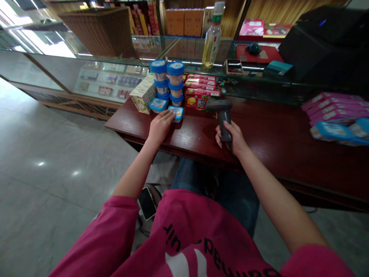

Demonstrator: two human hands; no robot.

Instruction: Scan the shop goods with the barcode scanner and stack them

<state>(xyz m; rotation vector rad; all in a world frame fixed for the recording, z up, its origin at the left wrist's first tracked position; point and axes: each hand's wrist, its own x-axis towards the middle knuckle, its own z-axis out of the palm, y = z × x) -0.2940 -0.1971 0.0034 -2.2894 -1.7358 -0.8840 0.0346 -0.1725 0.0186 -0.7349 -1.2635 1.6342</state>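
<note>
My left hand [160,126] reaches to the counter, its fingers stretched out and their tips at the near left side of a small blue-lidded tub [177,111]. Another flat blue-lidded tub [158,104] sits just behind that hand. In my right hand [235,137] is a dark barcode scanner [221,111], held upright by its handle with the head pointing left. Round blue-lidded cups [175,73] stand in two stacks behind the tubs. Right of them are red snack boxes [197,99], and to their left lies a pale patterned carton [143,94].
Purple packs [337,107] and more blue-lidded tubs [333,130] are piled at the counter's right. On the glass case behind stand a bottle [212,40], a wicker basket [99,32] and a dark monitor [331,50]. A phone [147,204] lies below the counter, by my left side.
</note>
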